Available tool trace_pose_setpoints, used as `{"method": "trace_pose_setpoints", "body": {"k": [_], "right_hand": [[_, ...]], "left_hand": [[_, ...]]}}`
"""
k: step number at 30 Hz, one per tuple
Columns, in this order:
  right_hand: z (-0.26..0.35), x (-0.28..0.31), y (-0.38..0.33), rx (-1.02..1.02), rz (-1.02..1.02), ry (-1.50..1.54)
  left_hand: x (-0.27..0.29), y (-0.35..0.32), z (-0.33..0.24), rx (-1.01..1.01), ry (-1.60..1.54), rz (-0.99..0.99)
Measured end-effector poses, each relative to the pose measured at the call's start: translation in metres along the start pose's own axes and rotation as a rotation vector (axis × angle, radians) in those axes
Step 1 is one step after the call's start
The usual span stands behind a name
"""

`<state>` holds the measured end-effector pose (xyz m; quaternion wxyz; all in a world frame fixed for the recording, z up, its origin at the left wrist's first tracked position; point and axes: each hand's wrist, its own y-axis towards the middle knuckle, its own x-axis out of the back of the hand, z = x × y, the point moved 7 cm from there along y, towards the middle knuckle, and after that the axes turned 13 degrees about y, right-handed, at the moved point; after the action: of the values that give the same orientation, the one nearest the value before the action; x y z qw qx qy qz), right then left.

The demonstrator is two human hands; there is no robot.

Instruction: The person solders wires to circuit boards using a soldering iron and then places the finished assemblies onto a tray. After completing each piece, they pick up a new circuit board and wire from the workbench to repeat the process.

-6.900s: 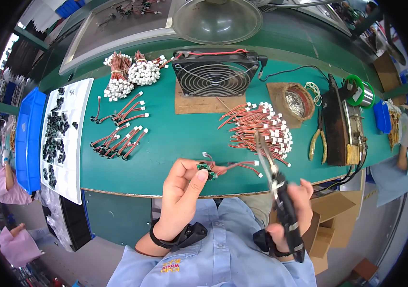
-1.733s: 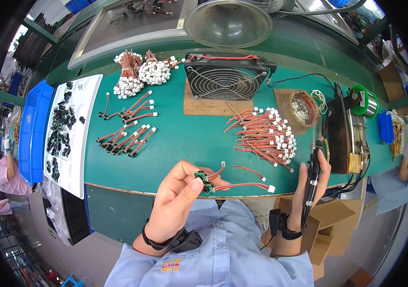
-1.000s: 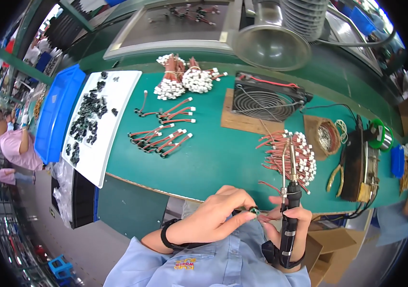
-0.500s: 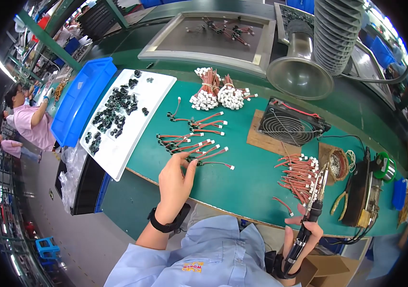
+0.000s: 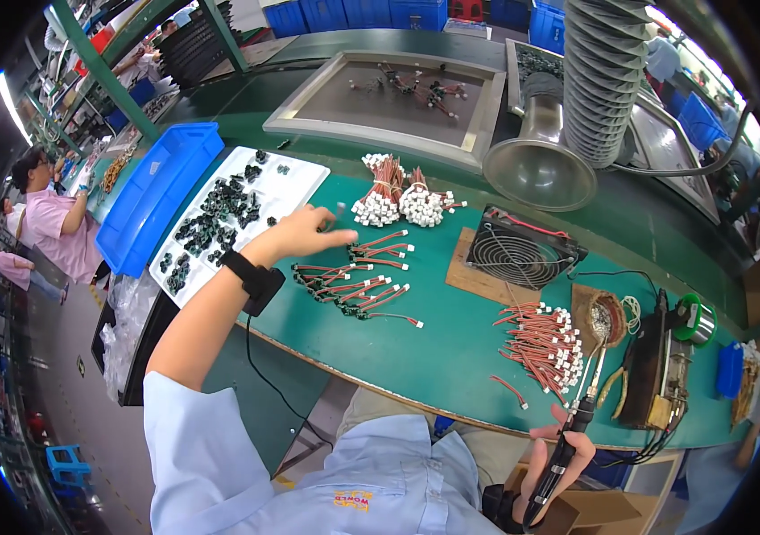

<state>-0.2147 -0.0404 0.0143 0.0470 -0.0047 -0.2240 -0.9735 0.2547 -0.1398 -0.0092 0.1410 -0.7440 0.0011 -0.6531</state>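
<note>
My left hand (image 5: pixel 309 230) reaches over the green mat beside the white tray (image 5: pixel 295 183) of small dark parts. Its fingers curl over a short wire lead, whose blurred white connector (image 5: pixel 341 208) shows past the fingertips; the rest is hidden. Just right and below lie several red-and-black wire leads (image 5: pixel 367 290) with small green boards and white plugs. In my right hand (image 5: pixel 567 446) is a black-handled soldering iron (image 5: pixel 561 455), gripped low at the front edge. Its metal tip points up toward a round tin (image 5: pixel 607 319). Left of the tip sits a pile of wire leads (image 5: pixel 541 343).
Two tied wire bundles (image 5: pixel 398 192) stand behind. A small black fan (image 5: pixel 523 250) rests on a board under a metal extraction hood (image 5: pixel 541 174). A blue bin (image 5: pixel 157 196) flanks the tray. At right are a solder spool (image 5: pixel 697 321) and pliers (image 5: pixel 612 392). Another person (image 5: pixel 59 218) works far left.
My left hand has moved away from the front wire leads, up and left toward the tray. My right hand still holds the soldering iron low at the right. The view has shifted slightly.
</note>
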Motion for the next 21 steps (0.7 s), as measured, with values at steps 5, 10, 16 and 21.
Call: {"method": "trace_pose_setpoints", "body": {"k": [5,10,16,21], "right_hand": [[-0.006,0.009,-0.004,-0.075,-0.041,-0.008],[-0.008,0.006,-0.004,-0.068,-0.006,-0.002],[-0.007,0.011,-0.007,-0.052,-0.059,-0.019],[-0.016,0.008,-0.006,-0.082,-0.056,0.009]], "left_hand": [[-0.001,-0.041,-0.083,-0.263,0.401,-0.009],[0.000,-0.053,-0.099,-0.307,0.468,-0.093],[-0.008,-0.041,-0.086,-0.372,0.099,0.079],[-0.013,-0.039,-0.074,-0.417,0.044,0.041]]}}
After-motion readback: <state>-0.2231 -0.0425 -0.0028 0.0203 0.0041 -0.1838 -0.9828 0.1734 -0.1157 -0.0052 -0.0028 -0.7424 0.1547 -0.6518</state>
